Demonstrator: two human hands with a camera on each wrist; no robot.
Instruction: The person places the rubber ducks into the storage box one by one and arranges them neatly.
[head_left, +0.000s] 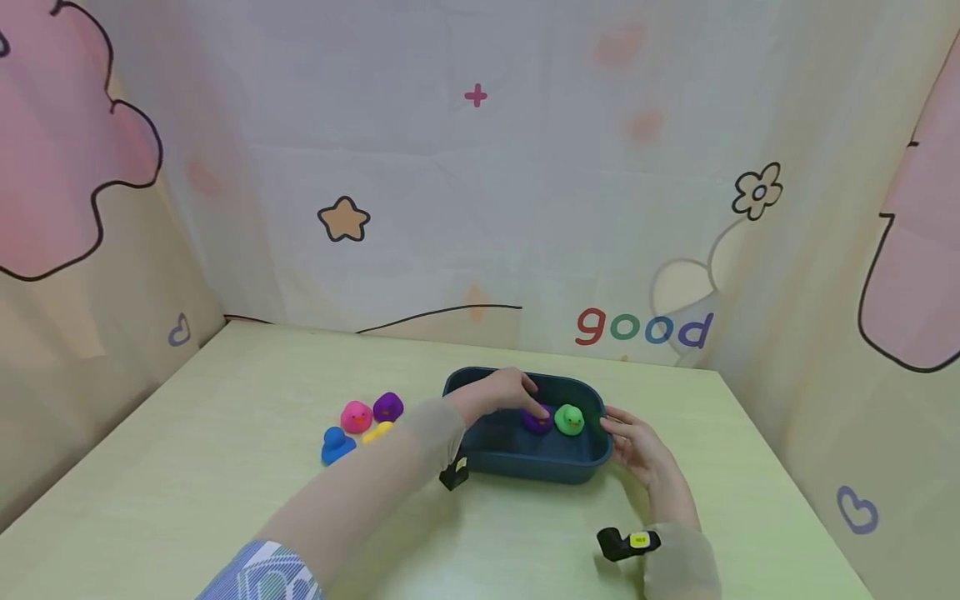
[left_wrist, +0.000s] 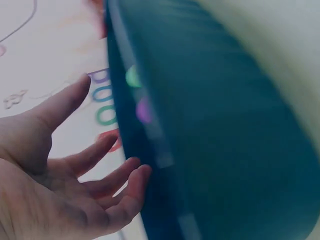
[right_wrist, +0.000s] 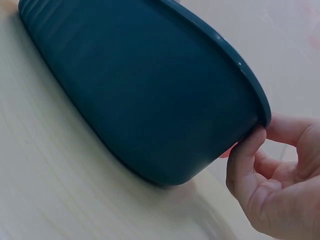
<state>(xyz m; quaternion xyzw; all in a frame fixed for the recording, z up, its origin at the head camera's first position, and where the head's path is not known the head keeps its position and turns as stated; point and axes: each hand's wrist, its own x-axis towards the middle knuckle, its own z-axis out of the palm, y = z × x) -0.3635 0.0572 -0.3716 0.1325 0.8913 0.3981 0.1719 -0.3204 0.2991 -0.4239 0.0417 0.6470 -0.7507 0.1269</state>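
A dark blue-green plastic bin [head_left: 525, 468] holds a purple rubber duck [head_left: 534, 423] and a green rubber duck [head_left: 569, 421]. My left hand [head_left: 498, 393] reaches over the bin's left part, its fingertips at the purple duck in the head view. From the left wrist, the same hand [left_wrist: 85, 185] shows spread, loosely bent fingers around nothing; the bin's wall [left_wrist: 230, 130] is beside them. My right hand [head_left: 637, 446] grips the bin's right end at the rim. In the right wrist view, bent fingers [right_wrist: 246, 160] meet the bin [right_wrist: 150, 90] just under its lip.
Left of the bin, several rubber ducks sit together: pink [head_left: 356, 417], purple [head_left: 387, 407], blue [head_left: 337, 446] and yellow [head_left: 377, 432], the last partly hidden by my left forearm. A pale table [head_left: 247, 392] carries everything. Printed curtains [head_left: 480, 208] stand behind and along both sides.
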